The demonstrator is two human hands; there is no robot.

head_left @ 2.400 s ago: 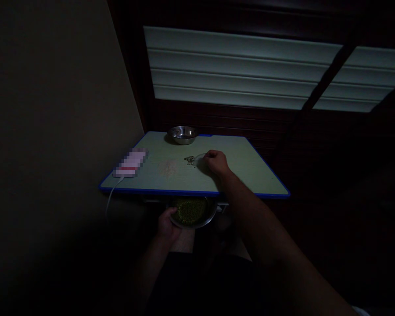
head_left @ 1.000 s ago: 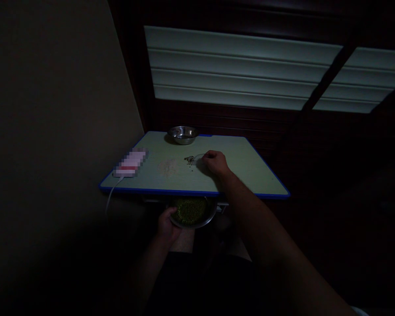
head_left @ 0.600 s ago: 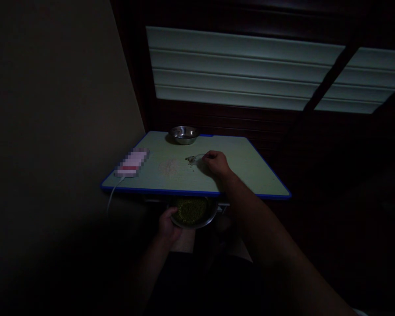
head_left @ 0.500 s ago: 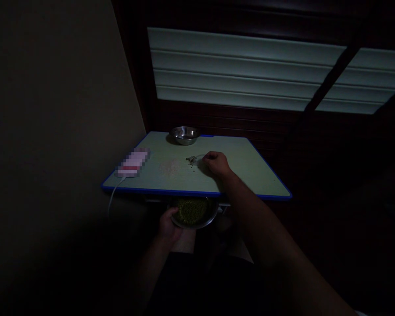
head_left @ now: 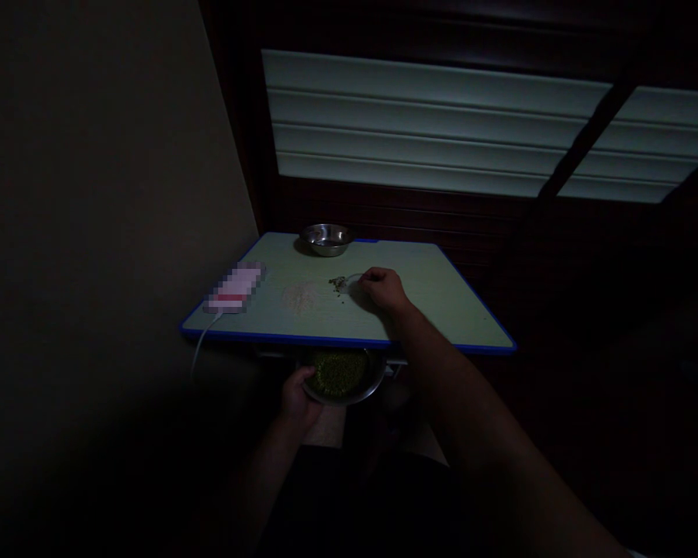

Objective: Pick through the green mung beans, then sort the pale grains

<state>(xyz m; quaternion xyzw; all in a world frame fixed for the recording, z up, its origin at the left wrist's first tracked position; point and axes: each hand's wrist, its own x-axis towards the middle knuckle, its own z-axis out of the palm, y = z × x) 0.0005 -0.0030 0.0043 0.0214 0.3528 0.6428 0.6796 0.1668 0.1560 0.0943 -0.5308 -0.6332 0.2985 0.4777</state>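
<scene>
Below the near edge of a blue-rimmed table (head_left: 430, 318), the left hand (head_left: 298, 397) is holding a steel basin (head_left: 354, 399) by its left side, the thumb lying over the rim and the other fingers mostly hidden underneath. The basin is carrying small green beans (head_left: 340, 373), and its far part is passing out of sight under the table's near edge. Over the middle of the table, the right hand (head_left: 382, 288) is keeping its fingers drawn narrowly together, pinching a clear piece (head_left: 354, 279) whose exact kind is too dim to tell. That piece is reaching toward a small scatter of dark beans (head_left: 336, 284), which is lying on the table's middle; a few single beans are lying on its near side. Nearer the table's left half, a patch of pale grains (head_left: 300, 296) is spreading thinly over the top. A small steel bowl (head_left: 326, 240) is standing upright by the table's far edge. At the table's left side, a blurred pinkish phone (head_left: 236, 288) is lying flat, its white cable (head_left: 202, 337) hanging over the near edge. Beyond the table, a slatted panel (head_left: 430, 116) is rising.
</scene>
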